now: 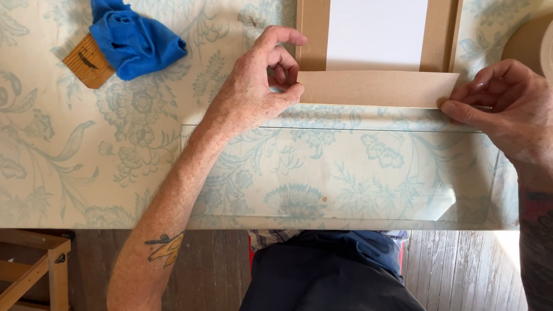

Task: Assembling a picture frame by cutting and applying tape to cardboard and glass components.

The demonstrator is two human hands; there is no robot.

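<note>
Head view, left hand (253, 92) and right hand (501, 98) pinching brown paper strip (377, 88) ends, fingers curled.

1. The brown frame (314, 34) and the white sheet (377, 31) inside it run off the top edge, so their upper parts cannot be seen.
2. A round tan object (527, 43) is cut by the right edge; its kind cannot be told.
3. The blue cloth (133, 40) covers part of the wooden brush (86, 62).
4. The left hand (256, 86) hides the left end of the brown paper strip (377, 88).
5. The right hand (504, 103) covers the strip's right end.
6. A wooden stand (34, 268) is cropped at the lower left corner.
</note>
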